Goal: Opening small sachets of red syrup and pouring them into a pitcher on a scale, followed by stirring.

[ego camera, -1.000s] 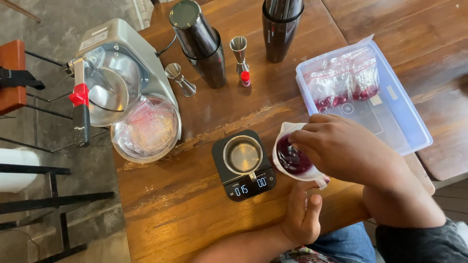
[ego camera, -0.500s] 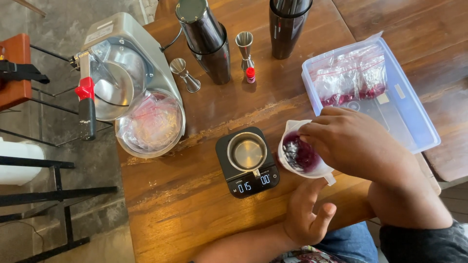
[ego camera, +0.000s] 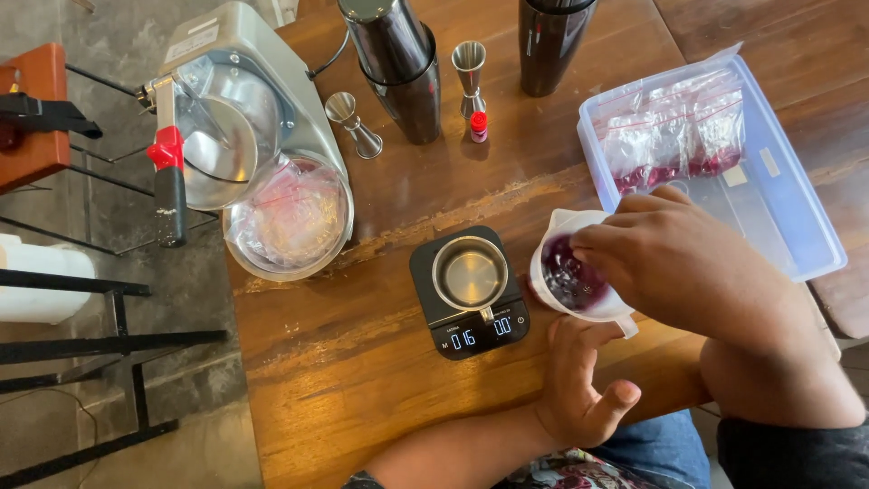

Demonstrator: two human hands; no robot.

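My right hand (ego camera: 683, 263) grips a white plastic cup (ego camera: 568, 237) that holds dark purple liquid, with the fingers over its rim. The cup hangs just right of a small black digital scale (ego camera: 471, 328) with a lit display. An empty steel cup (ego camera: 470, 273) sits on top of the scale. My left hand (ego camera: 579, 385) rests on the wooden table (ego camera: 362, 362) below the white cup, fingers loosely apart, holding nothing.
A grey press machine (ego camera: 244, 118) with a red-and-black lever and a clear bowl (ego camera: 288, 217) stands at the left. Two dark shaker tins (ego camera: 394, 68) (ego camera: 552, 41), two steel jiggers (ego camera: 353, 122) (ego camera: 469, 72) and a small red-capped bottle (ego camera: 478, 127) line the back. A clear plastic box (ego camera: 778, 195) with bags of red fruit sits right.
My right hand has kept hold of the white cup beside the scale. My left hand has turned slightly under the cup. The view has shifted a little.
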